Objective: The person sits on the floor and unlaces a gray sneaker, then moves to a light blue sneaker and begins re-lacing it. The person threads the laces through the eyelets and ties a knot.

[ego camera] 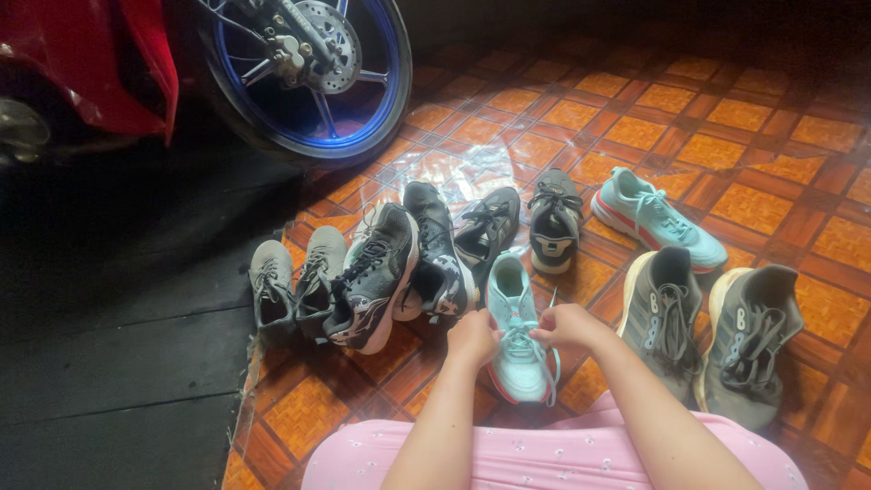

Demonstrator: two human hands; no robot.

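- left hand (472, 338) and right hand (564, 325): each grip pinches a lace of the mint shoe (517, 340) between them.
- shoe lies at the mat's (299, 417) near edge.

Two bare forearms, no sleeves, no rings or watch on the left hand (472, 338) or right hand (567, 325); near the bottom edge, a pale pink garment (544, 458) with small white flower dots

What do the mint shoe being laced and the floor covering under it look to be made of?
Mint shoe: likely knit or mesh fabric, matte, with woven laces held by the left hand and right hand. Floor covering: probably vinyl sheet printed as orange tiles, glossy, with a curling edge.
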